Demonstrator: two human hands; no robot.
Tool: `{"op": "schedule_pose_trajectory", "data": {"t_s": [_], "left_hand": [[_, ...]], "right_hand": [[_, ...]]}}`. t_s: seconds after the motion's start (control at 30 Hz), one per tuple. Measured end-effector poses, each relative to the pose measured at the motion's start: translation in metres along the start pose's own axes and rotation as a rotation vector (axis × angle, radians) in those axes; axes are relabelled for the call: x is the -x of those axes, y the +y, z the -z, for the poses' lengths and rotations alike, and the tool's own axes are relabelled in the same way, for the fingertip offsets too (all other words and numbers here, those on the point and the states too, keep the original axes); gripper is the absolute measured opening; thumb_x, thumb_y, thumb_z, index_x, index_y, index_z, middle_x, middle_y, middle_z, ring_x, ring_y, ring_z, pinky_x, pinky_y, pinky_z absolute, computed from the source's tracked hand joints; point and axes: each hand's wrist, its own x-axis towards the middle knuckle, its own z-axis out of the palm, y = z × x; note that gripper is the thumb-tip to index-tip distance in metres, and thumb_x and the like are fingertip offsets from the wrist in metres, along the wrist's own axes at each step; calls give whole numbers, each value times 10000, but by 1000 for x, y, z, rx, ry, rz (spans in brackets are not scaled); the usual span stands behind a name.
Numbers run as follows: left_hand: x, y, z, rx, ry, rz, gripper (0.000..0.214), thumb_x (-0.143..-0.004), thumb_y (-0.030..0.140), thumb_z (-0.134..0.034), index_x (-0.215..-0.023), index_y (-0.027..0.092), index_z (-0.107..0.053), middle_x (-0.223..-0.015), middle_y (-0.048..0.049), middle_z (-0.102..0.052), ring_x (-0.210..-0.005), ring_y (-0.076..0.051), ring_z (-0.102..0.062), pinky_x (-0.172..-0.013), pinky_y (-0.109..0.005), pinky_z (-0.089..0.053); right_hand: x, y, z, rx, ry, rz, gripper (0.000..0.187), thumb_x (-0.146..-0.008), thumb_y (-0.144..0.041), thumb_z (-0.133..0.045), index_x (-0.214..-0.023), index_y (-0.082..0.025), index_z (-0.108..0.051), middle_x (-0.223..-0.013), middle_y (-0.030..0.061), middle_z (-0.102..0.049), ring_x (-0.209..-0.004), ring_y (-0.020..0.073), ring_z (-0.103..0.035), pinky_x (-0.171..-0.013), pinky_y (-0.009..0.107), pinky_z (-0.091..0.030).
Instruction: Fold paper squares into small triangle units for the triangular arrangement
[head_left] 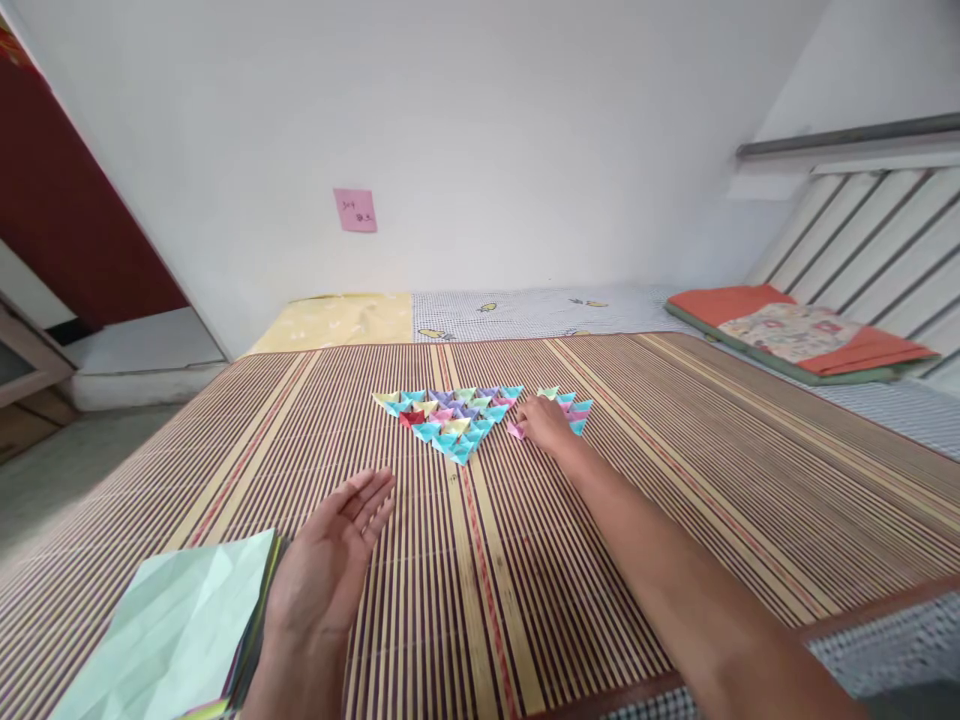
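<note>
Small folded paper boats (450,425) in blue, yellow, purple, pink and red lie in a triangle on the striped bamboo mat. To its right is a smaller group of paper boats (576,409), partly hidden by my right hand (546,422). The fingers of that hand are pinched on a pink paper boat (516,430) at the left side of the smaller group. My left hand (334,550) is open and empty, palm turned up, with its fingers stretched out above the mat. Beside its wrist lies a stack of coloured square paper (176,620), pale green on top.
The bamboo mat (660,480) covers the bed up to the white wall. A pink note (355,210) is stuck on that wall. An orange folded cloth (802,325) rests at the far right by a slatted headboard (870,240). The mat's left edge borders the floor.
</note>
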Motion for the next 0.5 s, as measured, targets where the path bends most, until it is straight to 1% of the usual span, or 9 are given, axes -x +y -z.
{"op": "schedule_pose_trajectory", "data": {"t_s": [0.3,0.4,0.5], "left_hand": [[2,0,-1,4,0,2,260,-1017,130,-470,-944,101,-718,-1124,-180,-792,-1082,-253,-758,-1165,-478,-484],[1,1,0,5,-12,6,249,-1011,124,-475,-971,99,-720,-1142,-178,-785,-1089,-251,-752,-1148,-465,-499],[-1,2,2,11,-17,0,256,-1004,128,-473,-991,98,-728,-1149,-186,-777,-1105,-254,-742,-1087,-439,-546]], "right_hand": [[0,-3,-1,-80,34,-10,289,-1009,-335,-681,-1234,-153,-673,-1270,106,-685,-1123,260,-684,-970,483,-579],[3,1,3,-146,85,-13,254,-1007,-332,-684,-1186,-153,-689,-1243,98,-695,-1123,256,-681,-982,483,-568],[11,14,15,-234,174,-36,179,-1001,-299,-682,-1099,-151,-702,-1193,82,-707,-1123,248,-671,-995,474,-543]]}}
